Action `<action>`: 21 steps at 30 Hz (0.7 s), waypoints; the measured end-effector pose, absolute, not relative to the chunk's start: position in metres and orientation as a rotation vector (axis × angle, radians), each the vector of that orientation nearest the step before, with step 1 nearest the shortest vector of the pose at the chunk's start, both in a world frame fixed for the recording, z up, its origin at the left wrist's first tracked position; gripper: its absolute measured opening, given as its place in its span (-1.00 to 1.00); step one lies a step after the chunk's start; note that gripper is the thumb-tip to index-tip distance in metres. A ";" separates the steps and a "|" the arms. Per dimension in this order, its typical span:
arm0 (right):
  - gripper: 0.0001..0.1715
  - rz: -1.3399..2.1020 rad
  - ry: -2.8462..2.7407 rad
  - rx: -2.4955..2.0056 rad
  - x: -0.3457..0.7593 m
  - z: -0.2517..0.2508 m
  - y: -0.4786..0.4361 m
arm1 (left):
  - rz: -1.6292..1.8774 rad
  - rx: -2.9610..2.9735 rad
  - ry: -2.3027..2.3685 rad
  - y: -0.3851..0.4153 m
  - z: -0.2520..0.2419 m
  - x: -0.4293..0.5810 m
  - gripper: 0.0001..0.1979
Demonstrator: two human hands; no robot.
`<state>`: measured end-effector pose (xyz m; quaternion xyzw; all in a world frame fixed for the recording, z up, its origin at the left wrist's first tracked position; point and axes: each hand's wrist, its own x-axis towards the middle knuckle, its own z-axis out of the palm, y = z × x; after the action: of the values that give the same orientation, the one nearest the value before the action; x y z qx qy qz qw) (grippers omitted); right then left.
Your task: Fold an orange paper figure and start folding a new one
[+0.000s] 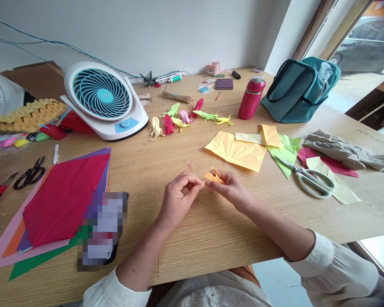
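A small folded orange paper figure (213,177) is between my hands, above the middle of the wooden table (141,179). My right hand (228,187) is closed around its body. With thumb and forefinger, my left hand (181,194) pinches a thin tip at its left end. Thin curled points of paper stick up over my right fingers. Just beyond my hands lies a creased orange paper sheet (235,151). Farther back sit several folded paper figures in red, pink, yellow and green, among them a dark red one (168,124).
Scissors (313,181) rest on paper scraps at right, near a grey cloth (345,149). A red flask (252,98) and teal bag (302,91) stand behind. At left are a fan (102,100), coloured paper sheets (64,196), a phone (104,230) and black-handled scissors (30,175).
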<state>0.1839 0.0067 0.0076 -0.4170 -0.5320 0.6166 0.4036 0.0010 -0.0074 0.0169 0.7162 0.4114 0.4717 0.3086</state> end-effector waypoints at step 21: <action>-0.64 1.170 -1.553 -1.115 0.174 0.002 -0.002 | 1.144 0.721 0.958 -0.012 0.011 0.017 -0.63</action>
<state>0.1740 -0.0017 0.0017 -0.4480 -0.6240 0.4699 0.4349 0.0166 -0.0124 0.0112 0.3208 0.4259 0.5088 0.6759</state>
